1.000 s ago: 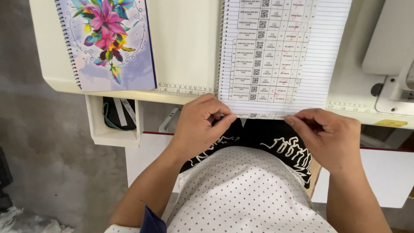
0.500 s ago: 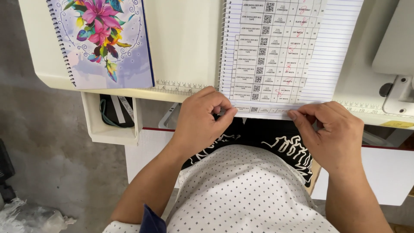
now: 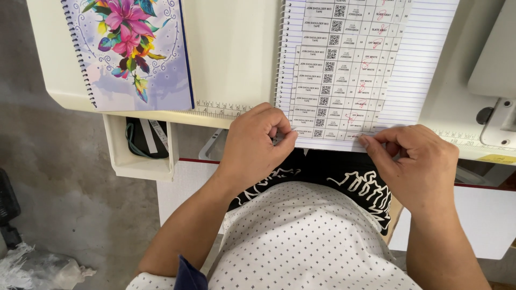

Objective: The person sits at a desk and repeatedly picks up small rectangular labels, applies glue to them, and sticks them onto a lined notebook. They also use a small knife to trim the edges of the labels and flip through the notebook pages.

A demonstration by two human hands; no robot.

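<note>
An open spiral notebook [image 3: 419, 64] with lined pages lies on the cream table [image 3: 236, 59]. Several small printed label strips [image 3: 344, 70] are stuck in rows down its page. My left hand [image 3: 255, 147] pinches the left end of the lowest strip [image 3: 328, 132] at the page's bottom edge. My right hand [image 3: 416, 164] pinches the same strip's right end with thumb and forefinger. Both hands rest at the table's near edge, above my lap.
A closed spiral notebook [image 3: 131, 53] with a flower cover lies at the left. A ruler scale [image 3: 220, 109] runs along the table edge. A small cream bin [image 3: 140, 153] hangs below. A sewing machine [image 3: 494, 80] stands at the right. Black printed fabric [image 3: 344, 177] lies on my lap.
The view has shifted slightly to the right. My hands have stayed at the bottom strip, fingers closing tighter on its two ends.
</note>
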